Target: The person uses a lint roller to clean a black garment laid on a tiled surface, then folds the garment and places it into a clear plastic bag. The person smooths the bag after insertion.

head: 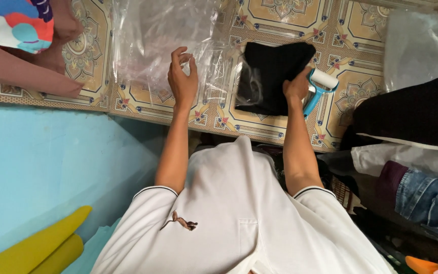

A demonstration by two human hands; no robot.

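Observation:
My left hand [182, 76] hovers with fingers spread over a stack of clear plastic bags [148, 45] lying on the patterned tile floor [280, 20], its fingertips touching the top bag. My right hand [297, 87] grips a lint roller [319, 83] with a blue handle and white roll, and rests on the edge of a folded black garment [272, 76]. The garment lies on the tiles to the right of the bags, and a bit of clear film covers its left side.
Another person's arm [21, 71] and colourful clothing [13, 23] are at the top left. A heap of clothes [411, 147], black, white and denim, sits at the right, with a plastic bag [422, 45] above it. A blue surface [51, 162] and yellow rolls [41, 246] lie at the left.

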